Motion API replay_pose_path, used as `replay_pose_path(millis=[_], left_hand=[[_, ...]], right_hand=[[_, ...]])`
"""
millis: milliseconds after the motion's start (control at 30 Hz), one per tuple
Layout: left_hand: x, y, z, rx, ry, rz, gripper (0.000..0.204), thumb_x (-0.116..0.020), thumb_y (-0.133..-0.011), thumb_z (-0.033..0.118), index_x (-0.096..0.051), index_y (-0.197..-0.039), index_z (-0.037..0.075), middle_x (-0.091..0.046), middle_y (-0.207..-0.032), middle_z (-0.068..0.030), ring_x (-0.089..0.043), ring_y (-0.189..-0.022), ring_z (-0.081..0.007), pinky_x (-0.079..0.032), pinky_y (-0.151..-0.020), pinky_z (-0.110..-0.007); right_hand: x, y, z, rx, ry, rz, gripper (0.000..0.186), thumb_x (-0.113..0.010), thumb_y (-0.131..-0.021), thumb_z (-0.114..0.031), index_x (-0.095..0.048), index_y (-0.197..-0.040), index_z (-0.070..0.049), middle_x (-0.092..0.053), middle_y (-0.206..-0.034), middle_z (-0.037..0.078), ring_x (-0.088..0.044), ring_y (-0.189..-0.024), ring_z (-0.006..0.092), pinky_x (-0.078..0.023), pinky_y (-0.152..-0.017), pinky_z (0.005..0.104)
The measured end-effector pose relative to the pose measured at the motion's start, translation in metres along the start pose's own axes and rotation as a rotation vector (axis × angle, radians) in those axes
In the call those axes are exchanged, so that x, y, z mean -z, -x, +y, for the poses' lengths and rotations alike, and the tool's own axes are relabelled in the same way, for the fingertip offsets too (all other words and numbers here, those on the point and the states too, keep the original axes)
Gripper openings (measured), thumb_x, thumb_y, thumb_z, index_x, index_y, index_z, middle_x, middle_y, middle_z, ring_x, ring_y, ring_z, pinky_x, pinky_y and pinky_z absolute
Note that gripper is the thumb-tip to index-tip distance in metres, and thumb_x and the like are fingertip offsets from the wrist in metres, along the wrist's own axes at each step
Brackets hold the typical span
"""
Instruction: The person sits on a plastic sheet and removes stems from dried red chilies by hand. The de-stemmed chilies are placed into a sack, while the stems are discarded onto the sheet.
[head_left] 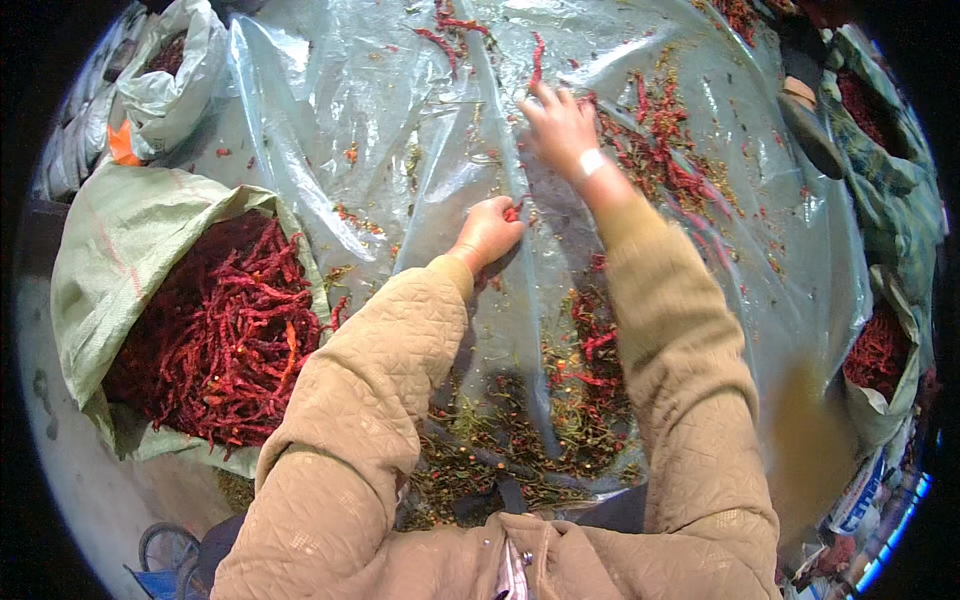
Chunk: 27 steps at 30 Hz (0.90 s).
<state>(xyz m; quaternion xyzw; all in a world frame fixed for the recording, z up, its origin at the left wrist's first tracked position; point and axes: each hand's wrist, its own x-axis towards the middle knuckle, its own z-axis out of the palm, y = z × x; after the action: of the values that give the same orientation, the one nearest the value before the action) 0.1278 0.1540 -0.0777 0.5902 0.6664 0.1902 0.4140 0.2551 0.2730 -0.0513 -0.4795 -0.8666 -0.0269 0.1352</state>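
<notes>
My left hand (487, 236) is closed in a loose fist over the plastic sheet (440, 190), with a bit of dried red chili pepper (512, 213) showing at its fingers. Farther out and to the right, my right hand (563, 128) reaches forward with its fingers apart. At its fingertips lies a single long dried red chili pepper (538, 58), its near end by the thumb and forefinger. Scattered chili peppers (665, 125) lie just right of that hand. What is under both palms is hidden.
A pale green woven sack (110, 250) full of red chili peppers (235, 335) gapes at the left. Another white sack (165, 105) stands behind it. More sacks (885, 200) line the right edge. Stems, seeds and debris (500, 430) are heaped close to my body.
</notes>
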Motion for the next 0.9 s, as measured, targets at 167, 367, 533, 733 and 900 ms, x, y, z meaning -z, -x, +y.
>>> replay_pose_path(millis=[167, 367, 533, 733, 900], left_hand=[[-0.002, 0.0, -0.001, -0.039, -0.001, 0.042, 0.024, -0.057, -0.064, 0.019, -0.056, -0.079, -0.001, -0.057, -0.074, -0.0201, -0.056, -0.071, -0.0348, -0.044, -0.066, -0.037], [0.002, -0.002, -0.006, 0.004, 0.052, 0.014, 0.022, -0.057, -0.065, 0.018, -0.055, -0.077, -0.001, -0.057, -0.072, -0.0194, -0.056, -0.068, -0.0323, -0.043, -0.065, -0.036], [-0.001, -0.005, 0.0, -0.017, 0.016, -0.004, 0.021, -0.057, -0.065, 0.018, -0.054, -0.075, -0.001, -0.057, -0.073, -0.0187, -0.055, -0.068, -0.0312, -0.043, -0.064, -0.035], [0.006, 0.001, 0.001, 0.035, 0.078, -0.004, 0.021, -0.057, -0.065, 0.017, -0.053, -0.073, -0.001, -0.056, -0.073, -0.0197, -0.055, -0.069, -0.0321, -0.043, -0.064, -0.036], [0.002, 0.0, -0.002, -0.003, 0.038, 0.002, 0.022, -0.056, -0.065, 0.018, -0.053, -0.073, -0.002, -0.056, -0.071, -0.0201, -0.055, -0.067, -0.0331, -0.043, -0.064, -0.037]], right_hand=[[-0.032, -0.052, 0.008, -0.307, -0.034, -0.336, 0.047, -0.051, -0.08, -0.032, -0.037, -0.124, -0.024, -0.034, -0.131, 0.004, -0.03, -0.122, 0.0261, -0.031, -0.092, 0.0521], [0.034, 0.117, 0.023, -0.137, -0.186, -0.355, 0.041, -0.061, -0.073, -0.033, -0.051, -0.11, -0.017, -0.049, -0.117, 0.004, -0.046, -0.106, 0.0237, -0.035, -0.085, 0.0488], [0.044, 0.089, 0.097, -0.487, -0.04, -0.015, 0.046, -0.058, -0.075, -0.041, -0.05, -0.113, -0.018, -0.039, -0.126, 0.012, -0.04, -0.112, 0.0324, -0.036, -0.082, 0.0551], [0.035, 0.158, 0.048, -0.331, -0.21, -0.325, 0.042, -0.058, -0.074, -0.042, -0.049, -0.106, -0.017, -0.034, -0.126, 0.015, -0.032, -0.118, 0.0373, -0.037, -0.078, 0.06], [0.069, 0.101, 0.074, -0.373, -0.334, -0.201, 0.034, -0.059, -0.074, -0.035, -0.056, -0.068, -0.002, -0.056, -0.073, 0.02, -0.055, -0.069, 0.0358, -0.045, -0.06, 0.0427]])
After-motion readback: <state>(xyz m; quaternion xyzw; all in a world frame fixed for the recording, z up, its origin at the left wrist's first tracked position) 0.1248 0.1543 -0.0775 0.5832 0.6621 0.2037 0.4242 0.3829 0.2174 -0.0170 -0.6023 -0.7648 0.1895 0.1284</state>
